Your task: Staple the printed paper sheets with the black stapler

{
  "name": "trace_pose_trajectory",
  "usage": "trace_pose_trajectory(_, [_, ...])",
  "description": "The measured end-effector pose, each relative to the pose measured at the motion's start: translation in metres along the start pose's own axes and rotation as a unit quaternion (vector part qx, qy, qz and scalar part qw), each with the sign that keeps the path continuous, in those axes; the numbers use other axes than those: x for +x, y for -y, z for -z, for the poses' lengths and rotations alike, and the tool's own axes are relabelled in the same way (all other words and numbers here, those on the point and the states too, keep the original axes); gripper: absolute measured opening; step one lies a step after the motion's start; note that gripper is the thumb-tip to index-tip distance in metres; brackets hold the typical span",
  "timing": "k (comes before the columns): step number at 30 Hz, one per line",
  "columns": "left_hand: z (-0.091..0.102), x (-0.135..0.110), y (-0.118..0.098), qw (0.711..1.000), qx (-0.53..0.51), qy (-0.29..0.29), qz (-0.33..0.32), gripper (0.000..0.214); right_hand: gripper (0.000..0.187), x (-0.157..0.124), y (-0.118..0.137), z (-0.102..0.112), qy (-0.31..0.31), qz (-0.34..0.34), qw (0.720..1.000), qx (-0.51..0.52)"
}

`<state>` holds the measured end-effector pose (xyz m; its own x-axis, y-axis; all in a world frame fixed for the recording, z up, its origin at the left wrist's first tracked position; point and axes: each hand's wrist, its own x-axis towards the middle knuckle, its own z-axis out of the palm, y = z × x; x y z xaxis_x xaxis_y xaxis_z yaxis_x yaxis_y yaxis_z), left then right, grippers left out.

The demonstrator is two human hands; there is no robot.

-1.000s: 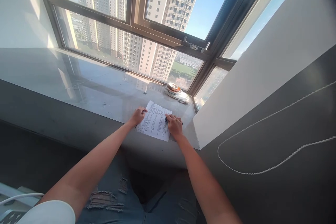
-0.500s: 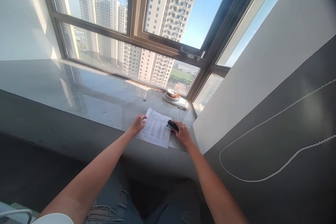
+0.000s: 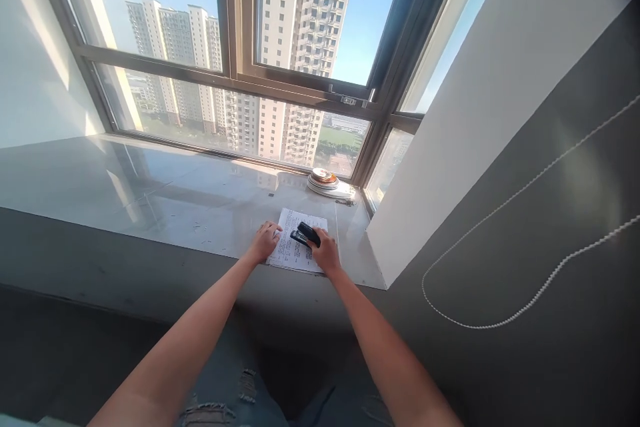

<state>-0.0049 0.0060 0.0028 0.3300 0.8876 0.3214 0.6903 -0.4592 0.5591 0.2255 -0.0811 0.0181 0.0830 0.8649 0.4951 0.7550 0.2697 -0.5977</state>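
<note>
White printed paper (image 3: 289,260) lies on the window sill near its front edge. My left hand (image 3: 265,242) is at the paper's left edge, its fingers bent and closed over that side; how the thumb lies is hard to make out. A black stapler (image 3: 306,233) is gripped in my right hand (image 3: 326,252), with fingers wrapped round its rear end. The stapler is over the middle of the paper, its front end pointing left towards my left hand. Some print is hidden beneath it.
Behind the paper, a stack of round and oval white items (image 3: 327,183) stands by the window frame, with a small dark thing (image 3: 346,201) before it. A tiny dark piece (image 3: 271,195) lies on the sill (image 3: 175,203). On the right hangs a white bead chain (image 3: 500,327).
My right hand has brought the stapler left, from the paper's right edge to over its middle. My left hand stays at the left edge. The camera view has shifted slightly.
</note>
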Motion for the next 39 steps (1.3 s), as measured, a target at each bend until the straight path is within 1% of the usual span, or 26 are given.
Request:
trace_pose_trajectory(3, [0.001, 0.001, 0.000, 1.000, -0.014, 0.000, -0.001, 0.034, 0.045, 0.001, -0.005, -0.004, 0.022, -0.016, 0.999, 0.044])
trace_pose_trajectory(5, [0.000, 0.002, 0.001, 1.000, -0.011, 0.004, 0.001, 0.034, 0.050, 0.003, -0.015, -0.003, 0.031, -0.054, 0.993, 0.103])
trace_pose_trajectory(7, [0.000, 0.003, 0.002, 1.000, -0.006, 0.004, 0.003, 0.035, 0.051, 0.006, -0.023, -0.002, 0.022, -0.105, 0.984, 0.145])
trace_pose_trajectory(9, [-0.001, 0.004, 0.002, 1.000, -0.010, 0.003, 0.000, 0.035, 0.052, 0.008, -0.028, -0.004, 0.009, -0.132, 0.979, 0.154])
trace_pose_trajectory(11, [-0.001, 0.005, 0.003, 1.000, -0.026, 0.004, 0.000, 0.036, 0.051, 0.010, -0.029, -0.006, 0.009, -0.129, 0.980, 0.154])
trace_pose_trajectory(13, [-0.002, 0.005, 0.003, 0.999, -0.053, 0.005, 0.009, 0.039, 0.051, 0.011, -0.027, -0.006, 0.026, -0.115, 0.978, 0.170])
trace_pose_trajectory(15, [-0.002, 0.005, 0.004, 0.996, -0.084, 0.006, 0.029, 0.042, 0.051, 0.010, -0.024, -0.003, 0.035, -0.113, 0.973, 0.200])
trace_pose_trajectory(18, [-0.002, 0.005, 0.003, 0.992, -0.119, 0.012, 0.049, 0.042, 0.051, 0.009, -0.020, 0.004, 0.031, -0.109, 0.965, 0.236])
trace_pose_trajectory(19, [-0.002, 0.005, 0.003, 0.991, -0.125, 0.014, 0.051, 0.042, 0.050, 0.009, -0.018, 0.006, 0.038, -0.101, 0.969, 0.224])
trace_pose_trajectory(21, [0.000, 0.004, 0.001, 0.989, -0.136, 0.015, 0.051, 0.041, 0.046, 0.008, -0.013, 0.008, 0.069, -0.075, 0.982, 0.157])
trace_pose_trajectory(23, [0.002, 0.003, -0.001, 0.986, -0.156, 0.005, 0.057, 0.041, 0.036, 0.008, -0.005, 0.008, 0.086, -0.038, 0.992, 0.085])
trace_pose_trajectory(25, [0.005, 0.002, -0.002, 0.982, -0.177, -0.008, 0.065, 0.041, 0.029, 0.008, 0.006, 0.007, 0.059, 0.011, 0.997, 0.050])
trace_pose_trajectory(26, [0.006, 0.001, -0.003, 0.979, -0.190, -0.015, 0.071, 0.041, 0.031, 0.009, 0.012, 0.006, 0.036, 0.040, 0.998, 0.036])
trace_pose_trajectory(28, [0.008, 0.001, -0.003, 0.970, -0.225, -0.032, 0.089, 0.042, 0.042, 0.010, 0.026, 0.004, 0.003, 0.111, 0.994, -0.011])
trace_pose_trajectory(29, [0.008, 0.002, -0.003, 0.963, -0.248, -0.043, 0.100, 0.042, 0.047, 0.011, 0.032, 0.003, -0.001, 0.148, 0.988, -0.043])
trace_pose_trajectory(31, [0.010, 0.002, -0.003, 0.947, -0.293, -0.065, 0.117, 0.043, 0.050, 0.014, 0.044, 0.000, 0.013, 0.219, 0.971, -0.099])
trace_pose_trajectory(33, [0.010, 0.003, -0.003, 0.938, -0.315, -0.080, 0.119, 0.044, 0.049, 0.016, 0.052, -0.005, 0.030, 0.266, 0.954, -0.132])
trace_pose_trajectory(36, [0.011, 0.004, -0.001, 0.936, -0.318, -0.096, 0.113, 0.040, 0.048, 0.018, 0.058, -0.014, 0.034, 0.286, 0.946, -0.148])
trace_pose_trajectory(39, [0.011, 0.004, 0.003, 0.948, -0.282, -0.095, 0.112, 0.033, 0.049, 0.015, 0.060, -0.020, 0.023, 0.261, 0.956, -0.135])
